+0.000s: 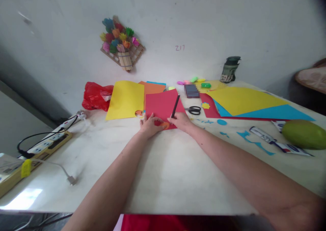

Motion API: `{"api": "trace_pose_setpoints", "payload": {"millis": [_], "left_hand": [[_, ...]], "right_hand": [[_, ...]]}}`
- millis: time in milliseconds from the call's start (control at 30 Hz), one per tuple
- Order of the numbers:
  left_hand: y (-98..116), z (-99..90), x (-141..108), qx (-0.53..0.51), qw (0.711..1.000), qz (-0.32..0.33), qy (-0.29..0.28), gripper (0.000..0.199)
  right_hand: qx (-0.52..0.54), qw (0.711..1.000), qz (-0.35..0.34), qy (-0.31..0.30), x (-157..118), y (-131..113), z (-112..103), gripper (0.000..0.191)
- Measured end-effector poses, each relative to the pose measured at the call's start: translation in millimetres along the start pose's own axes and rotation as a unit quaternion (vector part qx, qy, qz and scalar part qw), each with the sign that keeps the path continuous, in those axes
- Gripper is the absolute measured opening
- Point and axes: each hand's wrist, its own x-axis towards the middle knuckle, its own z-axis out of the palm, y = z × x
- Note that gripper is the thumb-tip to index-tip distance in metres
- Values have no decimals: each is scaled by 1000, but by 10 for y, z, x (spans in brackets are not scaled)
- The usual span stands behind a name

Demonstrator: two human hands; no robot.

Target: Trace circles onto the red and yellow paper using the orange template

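A sheet of red paper (161, 103) lies on the table in front of me. My right hand (180, 121) grips a black pen (175, 106), which slants up over the sheet's right part; its tip is hidden by my fingers. At the sheet's near edge, my left hand (150, 126) holds a small rounded orange paper cutout (166, 125) down against the red paper, thumb and forefinger at its left side. Just right of the sheet, black-handled scissors (195, 110) rest with their blades partly covered.
Yellow paper (126, 100) and a red plastic bag (95, 96) lie left. To the right are a yellow sheet (247, 100), blue scraps (222, 122), a glue tube (292, 149) and a green fruit (304, 134). A bottle (229, 70) stands behind; a power strip (48, 148) runs along the left.
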Motion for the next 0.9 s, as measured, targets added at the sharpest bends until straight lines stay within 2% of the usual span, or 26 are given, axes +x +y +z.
{"api": "trace_pose_setpoints", "payload": {"millis": [567,900], "left_hand": [[-17,24,11,-4,1000,-3,1,39],[-51,43,38,0,1000,-1,2,42]], "right_hand": [[-13,999,7,-28,-18,-39,-26,26],[-15,999,-12,-39,-34,-47,-36,29]]}}
